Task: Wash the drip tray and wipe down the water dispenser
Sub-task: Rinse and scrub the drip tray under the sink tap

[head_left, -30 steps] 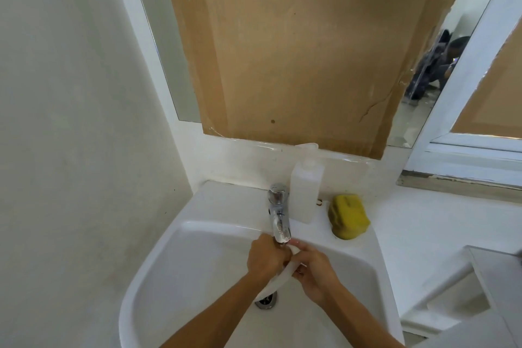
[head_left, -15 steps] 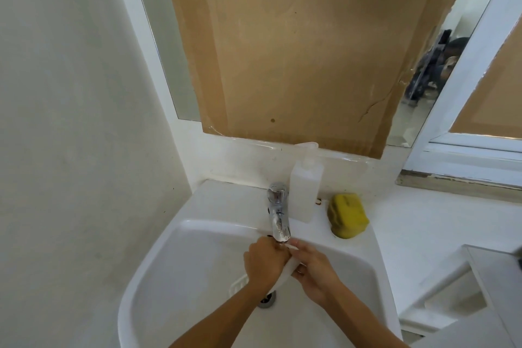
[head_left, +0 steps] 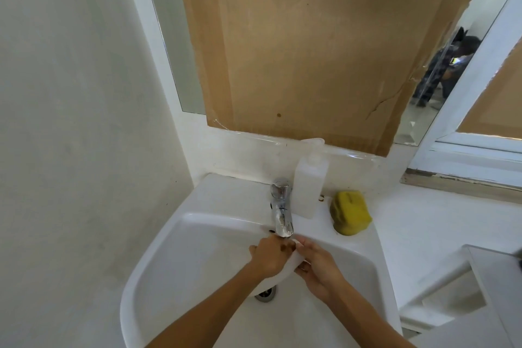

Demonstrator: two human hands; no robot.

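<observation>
Head view: both hands, left hand (head_left: 269, 257) and right hand (head_left: 319, 271), grip drip tray (head_left: 285, 271) under faucet (head_left: 282, 215).

Both forearms bare, entering from lower edge, converging toward centre. Left hand (head_left: 269, 258): back of hand up, fingers curled downward, gripping white drip tray (head_left: 285, 270) from left side; small dark marks on knuckle area. Right hand (head_left: 319, 270): back of hand up, fingers (head_left: 303, 248) curled inward toward left hand, gripping same tray from right side. Hands close together, knuckles nearly meeting. Wrists roughly straight, in line with forearms. Fingertips of both hands largely hidden.
</observation>
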